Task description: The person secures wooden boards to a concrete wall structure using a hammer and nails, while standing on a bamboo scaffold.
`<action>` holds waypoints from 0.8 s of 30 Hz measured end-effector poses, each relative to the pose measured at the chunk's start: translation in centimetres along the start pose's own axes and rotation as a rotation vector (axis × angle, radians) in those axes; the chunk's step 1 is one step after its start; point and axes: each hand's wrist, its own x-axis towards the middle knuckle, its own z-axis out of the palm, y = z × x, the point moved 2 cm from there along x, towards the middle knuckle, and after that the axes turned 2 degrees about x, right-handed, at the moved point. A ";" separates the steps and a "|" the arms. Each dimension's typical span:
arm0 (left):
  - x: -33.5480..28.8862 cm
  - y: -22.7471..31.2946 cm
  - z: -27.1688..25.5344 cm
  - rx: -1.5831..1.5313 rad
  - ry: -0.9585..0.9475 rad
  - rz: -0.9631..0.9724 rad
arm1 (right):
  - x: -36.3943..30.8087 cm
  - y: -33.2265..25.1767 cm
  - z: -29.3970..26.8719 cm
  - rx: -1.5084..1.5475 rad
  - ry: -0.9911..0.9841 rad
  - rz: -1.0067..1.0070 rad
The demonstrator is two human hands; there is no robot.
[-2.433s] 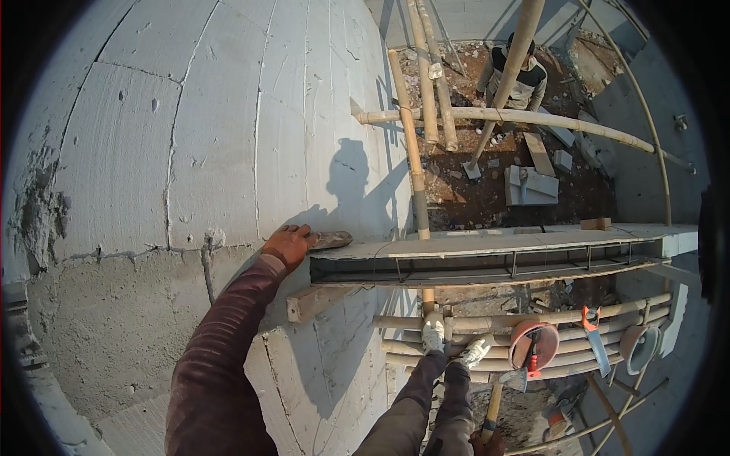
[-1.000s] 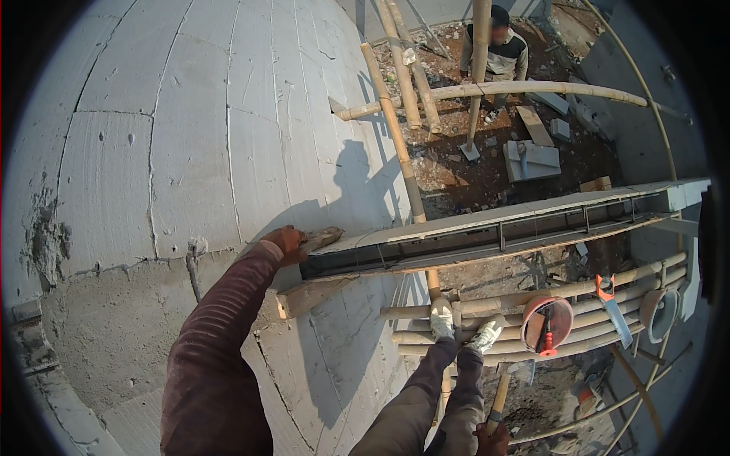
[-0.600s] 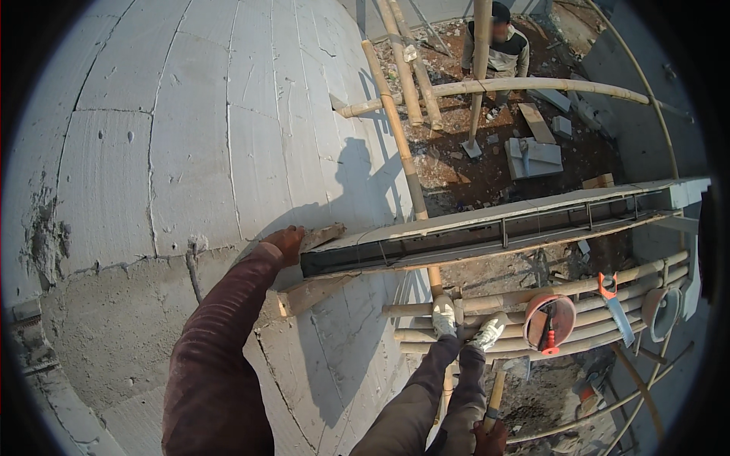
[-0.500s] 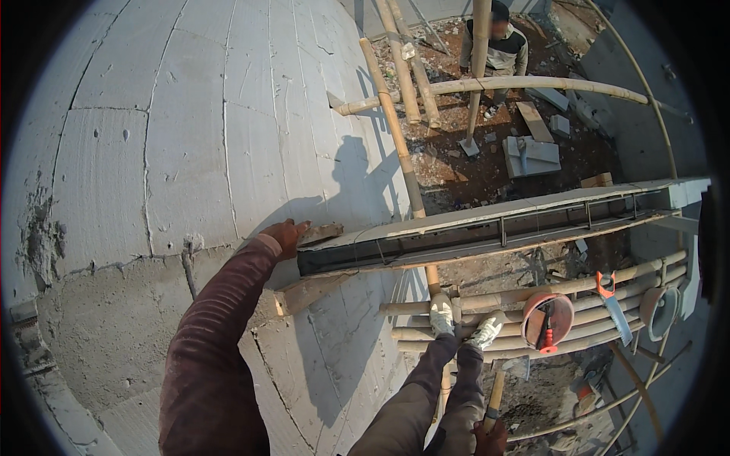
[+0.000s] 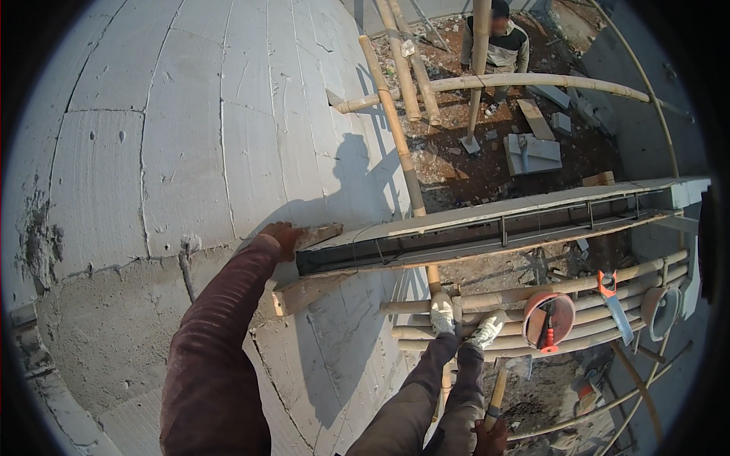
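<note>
My left hand (image 5: 283,238) reaches to the near-left end of a long, narrow trough-shaped form (image 5: 456,242) with metal bars inside. Its fingers curl on the end of a short rough piece of wood (image 5: 321,234) lying against the wall by the form. A wooden block (image 5: 293,298) sticks out below that end. Low in the picture, my right hand (image 5: 490,438) is closed round the wooden handle of a hatchet (image 5: 497,391). The hatchet's flat grey blade shows only partly at the top of the handle.
My feet stand on bamboo poles (image 5: 418,333). On them sit a red bucket (image 5: 569,319) with tools, a handsaw (image 5: 614,308) and a grey bucket (image 5: 661,313). A pale block wall (image 5: 182,137) rises at left. A person (image 5: 506,45) is below, among bamboo props and rubble.
The fingers of my left hand have drawn in from lying stretched along the wood piece to curling at its end. My right hand and the hatchet have hardly moved.
</note>
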 end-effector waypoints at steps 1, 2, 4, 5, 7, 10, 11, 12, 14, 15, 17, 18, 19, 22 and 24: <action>0.1 0.0 0.0 -0.033 -0.008 0.001 | 0.0 -0.3 -0.2 0.002 0.000 -0.001; 0.0 -0.1 0.0 -0.064 -0.017 0.000 | -0.1 -1.1 -0.5 0.025 0.004 -0.032; 0.2 -0.8 0.6 -0.067 -0.024 -0.009 | -0.1 -3.1 -1.3 0.050 0.008 -0.063; 0.3 -0.8 0.6 -0.074 -0.029 -0.012 | 0.0 -4.3 -1.9 0.059 -0.003 0.018; 0.4 -0.7 0.8 -0.075 -0.031 -0.009 | 0.1 -4.7 -2.1 0.071 -0.014 0.099; 0.5 -0.7 0.7 -0.095 -0.022 0.003 | 0.0 -4.7 -1.9 0.029 0.013 0.056; 0.5 -0.7 0.6 -0.118 -0.011 0.012 | 0.0 -4.8 -1.9 0.031 0.021 0.023; 0.4 -0.7 0.6 -0.117 -0.009 0.009 | 0.1 -5.0 -2.0 0.032 0.029 -0.010; 0.4 -0.7 0.7 -0.110 -0.027 -0.010 | 0.2 -5.4 -2.1 0.009 -0.001 -0.009; 0.4 -0.8 0.9 -0.112 -0.025 -0.013 | 0.3 -5.7 -2.2 -0.015 -0.032 -0.006; 0.3 -0.9 1.1 -0.109 -0.018 -0.015 | 0.1 -6.4 -2.4 0.067 -0.013 -0.024; 0.2 -0.7 0.9 -0.111 -0.019 -0.017 | 0.1 -6.8 -2.5 0.152 0.007 -0.039; 0.2 -0.5 0.8 -0.107 -0.033 -0.029 | 0.4 -7.2 -2.7 0.149 0.006 -0.040; -0.2 0.4 -0.5 -0.106 -0.035 -0.030 | 1.1 -6.4 -2.1 0.375 -0.110 0.221; -0.5 0.3 -0.7 -0.111 -0.021 -0.028 | 1.6 -4.3 -0.5 0.349 0.084 0.153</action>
